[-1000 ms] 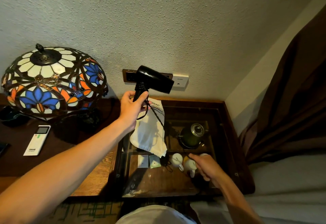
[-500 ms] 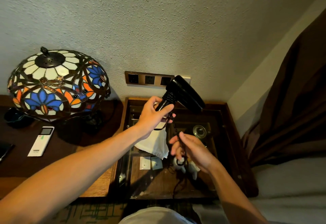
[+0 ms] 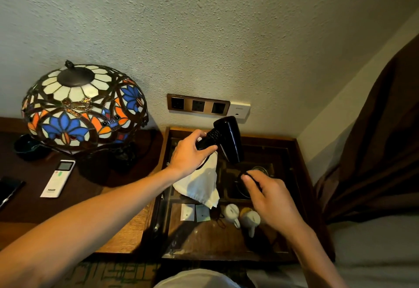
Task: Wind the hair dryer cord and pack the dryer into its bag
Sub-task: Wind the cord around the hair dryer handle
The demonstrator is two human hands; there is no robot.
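My left hand [image 3: 189, 154] grips the ribbed handle of the black hair dryer [image 3: 227, 138], held in the air over the glass-topped side table with its barrel pointing down and to the right. A white cloth bag [image 3: 199, 185] hangs below that hand, caught under the same grip. My right hand [image 3: 267, 194] is lower and to the right, fingers curled round the thin black cord [image 3: 240, 180], which loops dark over the fingertips. The rest of the cord is hard to follow against the dark table.
The side table's wooden frame [image 3: 301, 174] holds a dark teapot, two white cups [image 3: 232, 213] and paper sachets [image 3: 195, 212] under glass. A stained-glass lamp [image 3: 84, 106], a white remote [image 3: 59, 177] and a phone stand on the left desk. Wall sockets [image 3: 198, 106] lie behind; a brown curtain [image 3: 374, 142] hangs right.
The dryer has swung right and tipped its barrel downward. My right hand rose from the cups, took hold of the cord and carried it right, under the barrel.
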